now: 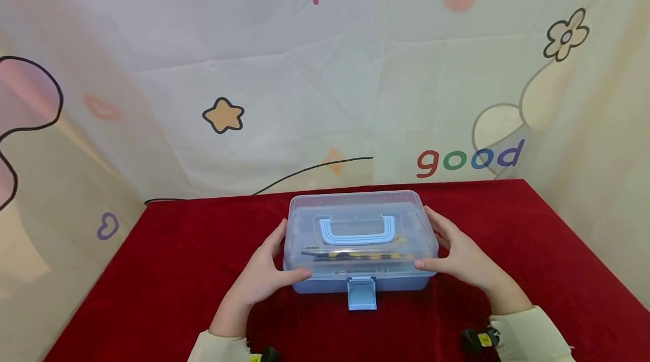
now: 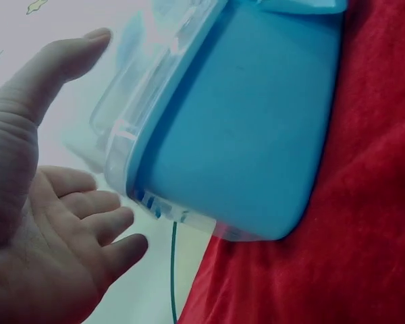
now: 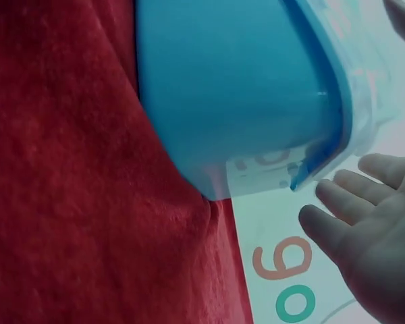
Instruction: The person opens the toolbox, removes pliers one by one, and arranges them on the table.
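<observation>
A light blue plastic storage box with a clear lid sits in the middle of the table. Its blue carrying handle lies flat on the lid, and the front latch hangs down, unfastened. Through the lid show dark and yellow long items, too blurred to name. My left hand is at the box's left side, thumb by the front corner. At the opposite side is my right hand. Both wrist views show the fingers loosely spread beside the box, gripping nothing.
Red cloth covers the table and is wrinkled near the box. Behind it hangs a pale curtain printed with a star, a flower and the word "good". Small black devices are worn on both wrists.
</observation>
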Demonstrator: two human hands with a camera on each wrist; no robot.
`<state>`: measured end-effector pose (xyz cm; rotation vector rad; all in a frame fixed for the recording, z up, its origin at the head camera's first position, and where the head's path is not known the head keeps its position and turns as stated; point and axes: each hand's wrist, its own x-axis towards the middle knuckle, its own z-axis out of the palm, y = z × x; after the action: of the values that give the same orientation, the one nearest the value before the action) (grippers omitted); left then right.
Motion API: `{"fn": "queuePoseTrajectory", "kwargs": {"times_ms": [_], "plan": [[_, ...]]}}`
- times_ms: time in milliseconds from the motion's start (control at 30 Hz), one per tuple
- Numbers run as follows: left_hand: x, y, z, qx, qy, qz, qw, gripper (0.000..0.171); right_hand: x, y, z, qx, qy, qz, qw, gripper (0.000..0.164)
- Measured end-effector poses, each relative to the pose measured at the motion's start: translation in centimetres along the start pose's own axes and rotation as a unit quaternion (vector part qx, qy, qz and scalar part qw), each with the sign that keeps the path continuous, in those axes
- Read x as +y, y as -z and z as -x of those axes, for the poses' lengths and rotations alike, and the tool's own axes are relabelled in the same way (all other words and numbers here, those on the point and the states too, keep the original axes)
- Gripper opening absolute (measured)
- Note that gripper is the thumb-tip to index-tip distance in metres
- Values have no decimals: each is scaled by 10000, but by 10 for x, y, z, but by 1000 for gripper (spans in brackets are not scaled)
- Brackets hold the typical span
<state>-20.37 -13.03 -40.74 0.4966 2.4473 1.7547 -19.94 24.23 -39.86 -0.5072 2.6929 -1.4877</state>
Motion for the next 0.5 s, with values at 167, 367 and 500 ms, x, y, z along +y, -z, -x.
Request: {"fn": "queuePoseTrajectory", "kwargs": {"times_ms": [167, 367, 500], "plan": [[-1, 2, 0, -209, 21, 215, 9995, 104, 4, 3, 0, -126, -10, -52, 9999, 98], [-1, 2, 0, -30, -30, -58, 10000, 97, 4, 3, 0, -140, 36, -4, 9999, 97], [-1, 3, -1, 83, -9, -69, 9999, 93, 1, 3, 0, 16, 44, 221, 9997, 96]]}}
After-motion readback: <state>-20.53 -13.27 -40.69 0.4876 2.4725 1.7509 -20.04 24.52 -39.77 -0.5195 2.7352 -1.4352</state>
